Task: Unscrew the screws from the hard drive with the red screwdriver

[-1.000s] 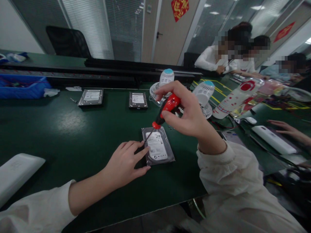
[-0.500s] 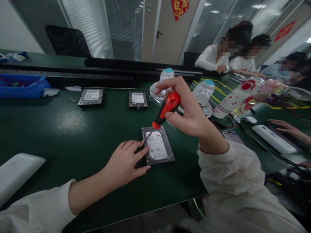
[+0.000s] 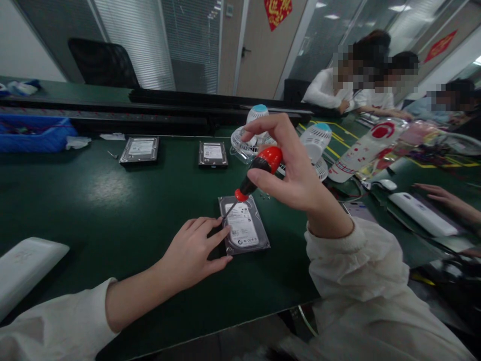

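Note:
A hard drive (image 3: 244, 226) with a white label lies flat on the green table. Along its left edge rests my left hand (image 3: 193, 248), fingers stretched and apart, with the fingertips touching the drive and the thumb by its near corner. My right hand (image 3: 291, 170) holds a red and black screwdriver (image 3: 259, 171) by the handle, thumb on its near side and index finger arched above. The screwdriver slants down to the left; its tip meets the drive's left edge beside my left fingertips. The screw under the tip is too small to make out.
Two more hard drives, one to the left (image 3: 139, 150) and one in the middle (image 3: 213, 154), lie farther back. Several tiny screws (image 3: 265, 196) sit behind the worked drive. White fans (image 3: 315, 143), a blue bin (image 3: 33, 134) and a white case (image 3: 32, 271) stand around. Other people sit at right.
The screwdriver handle has turned and leans slightly more to the right. My right thumb has shifted left across it. The left hand and drive stay in place.

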A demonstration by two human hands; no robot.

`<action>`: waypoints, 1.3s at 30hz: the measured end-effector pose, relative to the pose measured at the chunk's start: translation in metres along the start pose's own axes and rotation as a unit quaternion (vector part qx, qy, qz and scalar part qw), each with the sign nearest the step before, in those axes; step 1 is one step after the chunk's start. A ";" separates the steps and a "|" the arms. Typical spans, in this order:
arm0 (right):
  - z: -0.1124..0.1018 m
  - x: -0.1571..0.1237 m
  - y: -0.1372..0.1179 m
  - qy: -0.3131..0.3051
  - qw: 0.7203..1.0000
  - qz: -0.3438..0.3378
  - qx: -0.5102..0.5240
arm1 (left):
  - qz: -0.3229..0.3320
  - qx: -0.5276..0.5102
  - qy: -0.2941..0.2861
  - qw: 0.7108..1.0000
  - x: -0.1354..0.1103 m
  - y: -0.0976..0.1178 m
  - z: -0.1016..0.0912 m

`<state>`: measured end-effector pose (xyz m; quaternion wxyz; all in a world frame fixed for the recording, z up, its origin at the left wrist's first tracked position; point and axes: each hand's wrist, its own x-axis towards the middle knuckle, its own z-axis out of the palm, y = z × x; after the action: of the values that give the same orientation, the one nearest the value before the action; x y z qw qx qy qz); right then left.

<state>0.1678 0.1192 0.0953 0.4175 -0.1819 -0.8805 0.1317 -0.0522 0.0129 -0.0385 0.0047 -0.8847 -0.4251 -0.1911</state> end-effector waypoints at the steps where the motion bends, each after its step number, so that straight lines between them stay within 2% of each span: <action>1: 0.001 0.000 0.001 0.012 1.000 0.004 -0.007 | 0.000 0.001 0.001 1.000 0.000 0.000 0.000; 3: 0.004 0.000 0.003 0.027 1.000 0.011 -0.007 | 0.000 0.004 0.001 1.000 0.000 0.000 0.000; 8: 0.004 0.000 0.003 0.016 1.000 0.003 0.009 | 0.007 0.007 0.008 1.000 -0.001 0.000 0.000; 14: 0.000 0.000 -0.001 -0.040 0.999 0.000 0.005 | 0.009 0.009 0.012 1.000 -0.002 0.000 0.001; 21: 0.000 0.002 -0.003 -0.008 0.999 0.002 -0.033 | 0.004 0.005 0.011 1.000 -0.001 -0.001 0.003; 27: -0.005 0.001 -0.002 -0.037 0.998 -0.039 -0.015 | -0.009 0.000 0.006 1.000 0.000 0.001 0.002; 34: 0.000 0.001 -0.003 0.008 0.999 -0.009 -0.030 | -0.005 0.011 0.001 1.000 0.000 0.001 0.001; 39: -0.004 -0.001 -0.003 -0.022 1.000 -0.005 -0.020 | -0.001 0.007 0.005 1.000 -0.001 0.000 0.002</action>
<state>0.1706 0.1169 0.0979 0.3953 -0.1832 -0.8926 0.1159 -0.0519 0.0126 -0.0407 0.0126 -0.8834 -0.4270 -0.1929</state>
